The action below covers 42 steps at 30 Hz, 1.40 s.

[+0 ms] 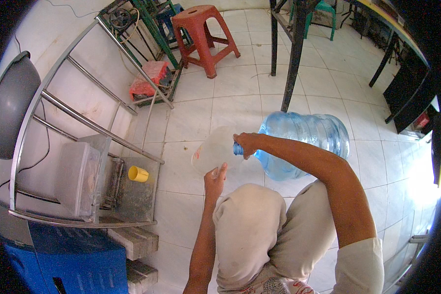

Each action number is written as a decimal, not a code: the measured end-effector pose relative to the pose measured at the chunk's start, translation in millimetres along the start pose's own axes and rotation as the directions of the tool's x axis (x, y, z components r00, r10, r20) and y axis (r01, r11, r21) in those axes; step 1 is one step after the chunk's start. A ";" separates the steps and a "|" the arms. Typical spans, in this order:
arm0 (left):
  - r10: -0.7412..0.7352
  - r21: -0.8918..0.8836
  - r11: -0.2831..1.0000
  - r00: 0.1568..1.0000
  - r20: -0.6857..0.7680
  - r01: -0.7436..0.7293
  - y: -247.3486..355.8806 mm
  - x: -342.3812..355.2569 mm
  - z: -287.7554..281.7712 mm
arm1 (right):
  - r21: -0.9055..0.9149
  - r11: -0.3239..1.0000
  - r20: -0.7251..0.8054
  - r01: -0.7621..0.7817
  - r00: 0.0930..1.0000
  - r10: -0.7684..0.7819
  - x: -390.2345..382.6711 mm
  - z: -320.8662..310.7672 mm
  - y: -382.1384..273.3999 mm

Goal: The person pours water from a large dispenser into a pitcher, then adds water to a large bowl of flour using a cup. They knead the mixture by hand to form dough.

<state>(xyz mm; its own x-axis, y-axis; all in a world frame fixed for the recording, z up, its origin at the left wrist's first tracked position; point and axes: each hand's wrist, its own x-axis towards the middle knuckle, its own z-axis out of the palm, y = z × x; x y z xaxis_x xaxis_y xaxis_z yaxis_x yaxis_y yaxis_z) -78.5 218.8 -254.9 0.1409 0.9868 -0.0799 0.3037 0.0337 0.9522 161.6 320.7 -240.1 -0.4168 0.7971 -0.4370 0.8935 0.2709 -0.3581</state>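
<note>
On its side on the tiled floor, well in from the left edge: a large blue water bottle. Just beside its mouth, toward the floor's left edge, a see-through container with red marks; hard to tell whether touching the mouth or not. Round the bottle's neck, the right hand, with fingers curled close and pinching it. Against the container's near side, the left hand, with fingers stretched up along the wall; cannot tell how firmly pressed. For good work at this step, apparently mouth to container, keep the neck steady, line up both openings squarely, let the floor bear the weight, and tip only slowly. With neck pointing left and base to the right, a long axis running almost straight across, parallel to the floor's near edge. At that near edge, bent knees. Along the left edge, a metal rack, with a yellow cup near the right edge of its shelf. By the near left corner, a blue box. Toward the far edge, a red stool and a dark table leg.
</note>
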 end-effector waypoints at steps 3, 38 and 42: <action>-0.002 0.028 1.000 1.000 0.000 0.002 1.5 -0.8 -0.7 | 0.000 1.000 0.006 0.002 1.000 -0.002 -1.1 -0.1 -1.1; 0.002 0.146 0.989 0.999 -0.052 0.006 -21.4 9.7 2.0 | -0.010 1.000 0.010 0.026 1.000 -0.026 24.0 22.4 1.2; 0.078 0.099 0.993 0.995 -0.069 -0.071 -29.7 14.2 3.3 | -0.027 1.000 0.041 -0.009 0.999 0.010 31.1 26.7 1.2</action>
<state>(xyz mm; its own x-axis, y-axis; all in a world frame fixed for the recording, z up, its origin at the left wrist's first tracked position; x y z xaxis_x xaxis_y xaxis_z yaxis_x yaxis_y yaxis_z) -82.4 231.3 -285.3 0.0988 0.9950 0.0154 0.3845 -0.0524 0.9216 145.2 331.4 -276.1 -0.4144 0.7769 -0.4741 0.9014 0.2782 -0.3319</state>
